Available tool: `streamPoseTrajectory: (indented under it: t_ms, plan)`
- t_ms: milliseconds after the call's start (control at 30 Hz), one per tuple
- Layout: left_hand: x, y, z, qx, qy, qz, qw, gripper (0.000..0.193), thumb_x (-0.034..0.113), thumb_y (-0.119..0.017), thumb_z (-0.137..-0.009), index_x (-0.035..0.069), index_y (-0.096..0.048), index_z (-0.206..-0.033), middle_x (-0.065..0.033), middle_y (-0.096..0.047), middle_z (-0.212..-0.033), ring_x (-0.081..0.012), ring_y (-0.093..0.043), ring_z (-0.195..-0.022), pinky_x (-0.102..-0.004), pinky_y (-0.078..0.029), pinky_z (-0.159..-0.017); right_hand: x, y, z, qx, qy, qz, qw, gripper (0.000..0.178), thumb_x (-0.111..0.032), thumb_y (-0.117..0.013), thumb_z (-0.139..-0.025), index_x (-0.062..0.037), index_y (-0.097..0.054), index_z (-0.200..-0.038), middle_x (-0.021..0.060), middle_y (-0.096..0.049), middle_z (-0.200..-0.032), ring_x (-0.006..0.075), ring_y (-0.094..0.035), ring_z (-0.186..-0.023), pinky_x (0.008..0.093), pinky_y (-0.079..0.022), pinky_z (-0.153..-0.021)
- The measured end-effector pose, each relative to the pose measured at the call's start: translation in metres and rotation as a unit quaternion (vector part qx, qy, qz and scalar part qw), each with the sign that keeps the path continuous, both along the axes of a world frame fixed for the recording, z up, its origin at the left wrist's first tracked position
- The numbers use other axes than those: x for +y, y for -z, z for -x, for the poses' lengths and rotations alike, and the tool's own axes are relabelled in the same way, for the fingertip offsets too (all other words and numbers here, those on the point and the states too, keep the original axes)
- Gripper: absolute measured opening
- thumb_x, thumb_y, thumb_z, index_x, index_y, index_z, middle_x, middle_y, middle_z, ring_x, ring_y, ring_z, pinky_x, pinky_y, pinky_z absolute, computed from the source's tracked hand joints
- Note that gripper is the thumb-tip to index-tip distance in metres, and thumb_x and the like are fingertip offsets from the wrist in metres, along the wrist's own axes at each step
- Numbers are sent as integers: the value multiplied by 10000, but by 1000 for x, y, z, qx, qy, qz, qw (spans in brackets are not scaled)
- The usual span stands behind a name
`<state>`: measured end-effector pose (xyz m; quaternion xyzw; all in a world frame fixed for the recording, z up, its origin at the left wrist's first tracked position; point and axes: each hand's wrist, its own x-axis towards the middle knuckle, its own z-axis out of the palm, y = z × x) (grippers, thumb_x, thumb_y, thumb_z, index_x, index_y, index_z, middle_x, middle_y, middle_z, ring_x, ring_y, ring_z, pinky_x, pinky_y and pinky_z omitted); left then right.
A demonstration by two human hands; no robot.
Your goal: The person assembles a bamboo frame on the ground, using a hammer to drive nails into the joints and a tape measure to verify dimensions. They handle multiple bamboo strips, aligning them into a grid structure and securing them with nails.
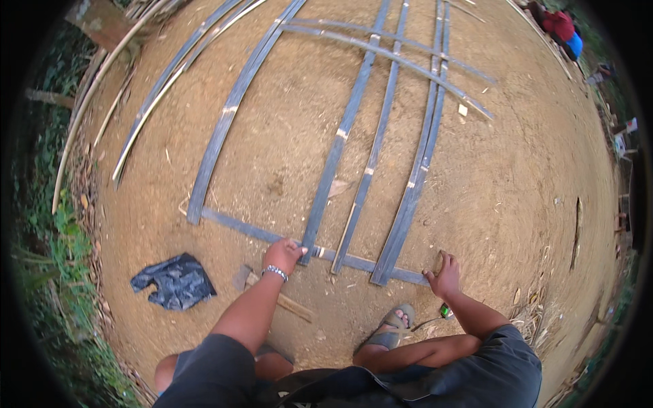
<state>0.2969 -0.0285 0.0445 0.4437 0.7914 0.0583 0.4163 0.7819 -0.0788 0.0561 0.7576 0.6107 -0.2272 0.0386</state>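
Several long, dark grey bamboo slats with pale bands at their nodes lie on the ground ahead of me. Their near ends rest across a crosswise slat (pixel 241 226). My left hand (pixel 282 256), with a beaded bracelet at the wrist, is closed at the crossing, its fingertips against the near end of a middle lengthwise slat (pixel 331 163). My right hand (pixel 445 276) is at the crosswise slat's right end, thumb touching it and forefinger spread away. To its left lies a paired lengthwise slat (pixel 401 224). The undersides of both hands are hidden.
A crumpled black plastic bag (pixel 175 282) lies at the left. Beside my left forearm is a wooden-handled tool (pixel 289 304) with a grey metal head. A small green-and-black object (pixel 445 311) sits by my sandalled foot (pixel 393 330). More slats (pixel 160 95) lie far left; people (pixel 561 30) are far right.
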Motion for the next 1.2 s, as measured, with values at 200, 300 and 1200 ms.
streamPoseTrajectory:
  t_ms: [200, 300, 1200]
  plan:
    - [3, -14, -4, -2, 7, 0, 1000, 331, 332, -874, -789, 44, -729, -863, -106, -735, -791, -236, -688, -715, -370, -545, -712, 4, -7, 4, -17, 21, 20, 999, 866, -342, -822, -808, -79, -367, -1496, 253, -426, -1425, 451, -433, -1309, 512, -382, -1111]
    - [0, -8, 0, -14, -2, -4, 1000, 328, 328, -878, -787, 46, -727, -857, -104, -728, -778, -225, -682, -703, -367, -543, -706, 5, -9, 8, -18, 27, 34, 999, 868, -364, -818, -806, -82, -374, -1496, 230, -431, -1416, 425, -431, -1319, 506, -385, -1107]
    - [-5, 10, 2, -2, 6, -32, 999, 312, 312, -879, -785, 47, -718, -828, -91, -715, -739, -214, -658, -660, -361, -532, -676, 10, -13, 8, -26, 46, 52, 997, 877, -406, -815, -787, -116, -378, -1490, 196, -449, -1415, 414, -452, -1323, 506, -426, -1091]
